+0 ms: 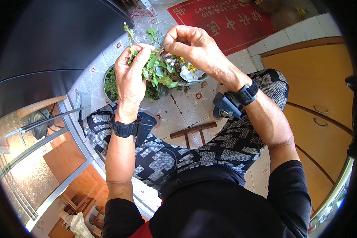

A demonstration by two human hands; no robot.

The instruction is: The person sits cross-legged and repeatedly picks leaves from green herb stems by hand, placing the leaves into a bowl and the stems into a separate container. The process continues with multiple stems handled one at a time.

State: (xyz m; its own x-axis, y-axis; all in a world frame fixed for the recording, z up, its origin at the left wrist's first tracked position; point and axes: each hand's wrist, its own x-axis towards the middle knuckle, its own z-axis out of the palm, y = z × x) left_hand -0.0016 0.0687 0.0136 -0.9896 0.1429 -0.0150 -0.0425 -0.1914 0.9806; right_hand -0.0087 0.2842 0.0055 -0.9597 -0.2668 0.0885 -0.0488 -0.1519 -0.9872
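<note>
My left hand (131, 71) grips a leafy green plant (152, 64), its thumb and fingers pinching a thin reddish stem. Thumb and forefinger of my right hand (197, 47) pinch the plant's end, just right of the left fingertips. Leaves hang below both hands. Beneath, on the left, a basin holds a heap of small-leaved greens (110, 84), partly hidden by my left hand. Under my right hand stands a second container with brownish plant scraps (175, 76) and a crumpled white wrapper (191, 73) with yellow print.
Clear plastic bags (142, 26) lie beyond the containers. A red mat (226, 23) bearing writing covers the floor ahead. On the right are wooden cabinet doors (309, 77); a dark glossy appliance (53, 38) stands left. Between my legs shows a wooden stool's frame (193, 131).
</note>
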